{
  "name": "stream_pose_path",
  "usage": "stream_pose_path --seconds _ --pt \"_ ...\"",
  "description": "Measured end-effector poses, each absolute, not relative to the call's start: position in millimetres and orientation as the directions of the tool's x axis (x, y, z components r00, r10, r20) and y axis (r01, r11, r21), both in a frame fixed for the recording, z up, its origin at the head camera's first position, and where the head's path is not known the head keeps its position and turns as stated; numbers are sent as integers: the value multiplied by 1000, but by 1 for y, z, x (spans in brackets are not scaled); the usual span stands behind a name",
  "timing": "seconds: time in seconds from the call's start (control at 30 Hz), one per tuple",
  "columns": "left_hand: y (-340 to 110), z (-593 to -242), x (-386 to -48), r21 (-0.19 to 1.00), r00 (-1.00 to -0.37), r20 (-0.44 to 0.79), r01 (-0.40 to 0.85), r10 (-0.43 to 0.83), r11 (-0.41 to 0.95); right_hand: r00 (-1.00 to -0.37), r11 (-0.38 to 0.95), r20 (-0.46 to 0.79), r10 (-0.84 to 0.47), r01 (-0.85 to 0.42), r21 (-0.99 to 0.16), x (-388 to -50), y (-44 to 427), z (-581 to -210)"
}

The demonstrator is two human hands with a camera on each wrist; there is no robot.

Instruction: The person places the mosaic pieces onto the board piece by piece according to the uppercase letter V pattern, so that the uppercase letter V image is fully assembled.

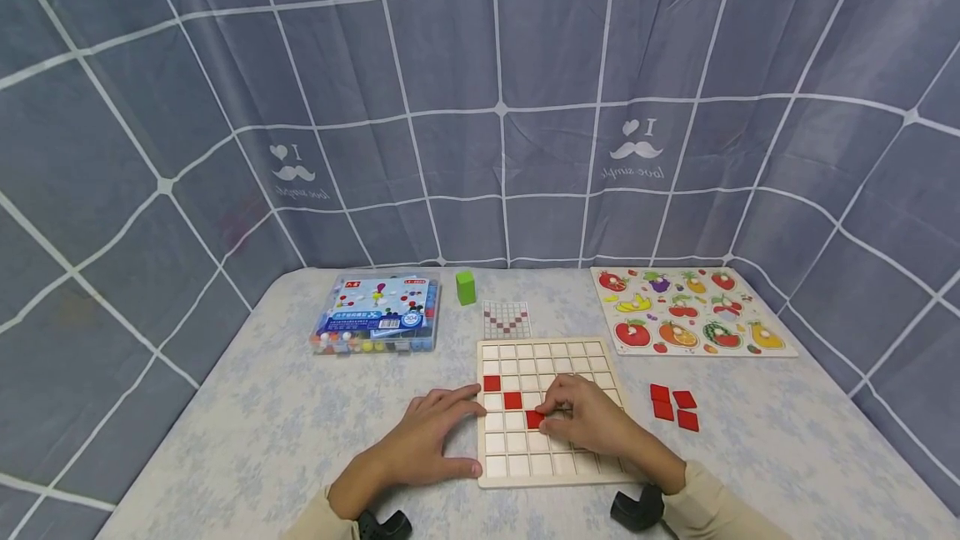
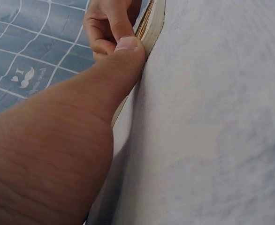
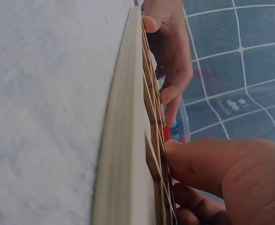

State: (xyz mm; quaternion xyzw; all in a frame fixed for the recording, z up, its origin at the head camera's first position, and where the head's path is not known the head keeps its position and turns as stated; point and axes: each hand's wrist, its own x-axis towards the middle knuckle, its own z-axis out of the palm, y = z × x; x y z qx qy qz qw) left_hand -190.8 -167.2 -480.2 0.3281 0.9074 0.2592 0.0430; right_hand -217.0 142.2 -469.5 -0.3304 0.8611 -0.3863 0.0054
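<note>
Thumb and fingers close together, a person's right hand (image 1: pixel 588 415) pinches a red tile (image 1: pixel 533 420) over a gridded board (image 1: pixel 547 481) set well forward of the worktop (image 1: pixel 240 407)'s far edge, in line with its middle. The left hand (image 1: pixel 435 440) holds its grip wide, fingers on the board's left rim and thumb at the near left corner. Clean seating likely calls for squaring the tile's sides to its cell, keeping the fingertips off the neighbouring slats, and letting it go flat while the other hand braces the frame. Two placed tiles (image 1: pixel 512 400) step away toward the far left; the printed card (image 1: pixel 506 320) beyond the board offers a check on position.

The board is pale wood, its smooth rim framing thin raised strips and shallow square wells. Four loose squares (image 1: pixel 675 407), thin, flat and crisp-cornered, lie to its right on blue-mottled cloth. Toward the worktop's far left corner sits a clear plastic case (image 1: pixel 378 315); toward the far right, a fruit puzzle (image 1: pixel 682 311); near the far edge, a green block (image 1: pixel 466 287).
</note>
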Motion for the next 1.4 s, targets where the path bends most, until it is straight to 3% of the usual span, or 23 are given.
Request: stream_pose_path --seconds 0.5,0.77,1.4 --pt "-168 -480 -190 518 -780 84 566 620 641 -811 503 215 -544 -520 -690 -217 141 -468" --pt "-168 -481 -191 508 -783 94 569 615 647 -780 502 227 -583 -566 -654 -217 141 -468" --pt "-167 -481 -191 505 -780 101 576 618 643 -784 546 225 -578 -576 -608 -215 141 -471"
